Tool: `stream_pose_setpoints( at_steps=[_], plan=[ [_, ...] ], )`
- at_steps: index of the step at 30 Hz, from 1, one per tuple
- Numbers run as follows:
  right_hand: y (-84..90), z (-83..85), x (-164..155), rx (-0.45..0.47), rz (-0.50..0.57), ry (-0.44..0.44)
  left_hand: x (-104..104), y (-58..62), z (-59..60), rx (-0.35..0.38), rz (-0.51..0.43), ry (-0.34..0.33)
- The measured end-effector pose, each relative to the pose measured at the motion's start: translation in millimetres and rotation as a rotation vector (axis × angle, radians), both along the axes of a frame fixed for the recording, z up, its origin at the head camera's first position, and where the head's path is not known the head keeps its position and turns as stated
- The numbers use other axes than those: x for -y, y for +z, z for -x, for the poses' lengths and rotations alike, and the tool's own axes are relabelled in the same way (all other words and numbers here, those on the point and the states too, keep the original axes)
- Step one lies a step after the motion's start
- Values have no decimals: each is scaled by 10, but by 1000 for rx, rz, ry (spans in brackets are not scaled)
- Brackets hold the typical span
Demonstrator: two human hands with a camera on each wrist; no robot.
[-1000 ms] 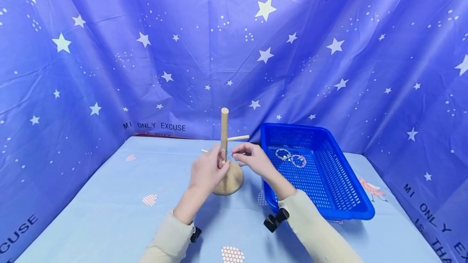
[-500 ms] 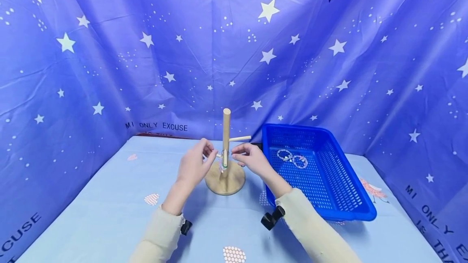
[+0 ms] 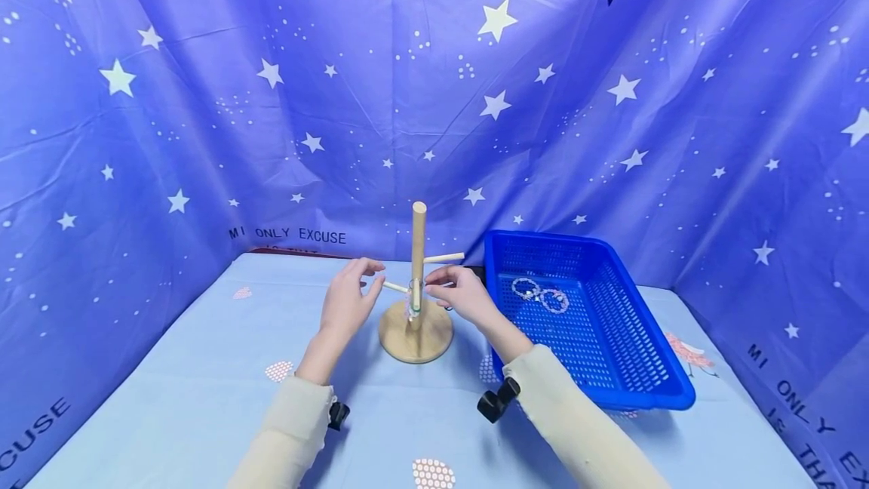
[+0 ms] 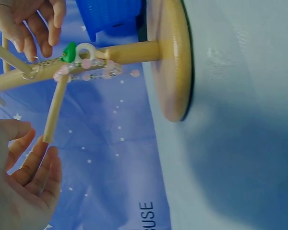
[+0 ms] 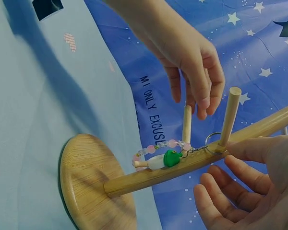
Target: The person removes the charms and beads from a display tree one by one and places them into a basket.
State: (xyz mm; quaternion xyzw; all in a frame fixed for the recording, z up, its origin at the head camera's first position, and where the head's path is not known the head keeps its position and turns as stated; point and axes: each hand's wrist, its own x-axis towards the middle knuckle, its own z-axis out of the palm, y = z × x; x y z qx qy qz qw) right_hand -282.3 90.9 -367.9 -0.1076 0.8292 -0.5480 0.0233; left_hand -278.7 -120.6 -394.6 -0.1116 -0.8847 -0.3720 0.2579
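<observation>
Nearest the camera, 2 cream sleeves reach over the pale blue cloth of the bench [image 3: 204, 398] toward a wooden stand [image 3: 416, 323] with a round disc base, a smooth upright post and thin dowel pegs. The left hand [image 3: 346, 300] is open, fingers relaxed, just beside the tip of the left peg [image 4: 55, 108] and holding nothing. The right hand [image 3: 462, 294] also looks open, fingertips near the metal ring [image 5: 212, 142], though whether they touch it is hard to tell. A beaded keychain [image 5: 163, 152] of glossy pink and clear beads with a green charm hangs from that ring around a peg. Seating the ring well likely means nudging it down to the post. Beyond, a blue perforated plastic basket [image 3: 652, 391] holds more bead loops [image 3: 541, 293].
</observation>
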Motion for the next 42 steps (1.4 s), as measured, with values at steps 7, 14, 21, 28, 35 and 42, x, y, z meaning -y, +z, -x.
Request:
stream_pose_setpoints(
  at_steps=[7,14,21,28,35,42],
  plan=[
    [-20,25,29,11,-33,-24,15,-80,50,57,-14,-9],
    [-4,35,55,11,-59,-39,24,-123,77,91,-79,-17],
    [1,42,90,9,-81,-77,39,-136,98,92,-138,-21],
    [3,59,101,-28,-123,-105,49,-137,106,103,-151,-22],
    [18,46,103,-70,-160,-125,43,-118,95,103,-162,-33],
    [-2,54,104,-107,-179,-121,46,-119,94,130,-167,-27]
  ],
)
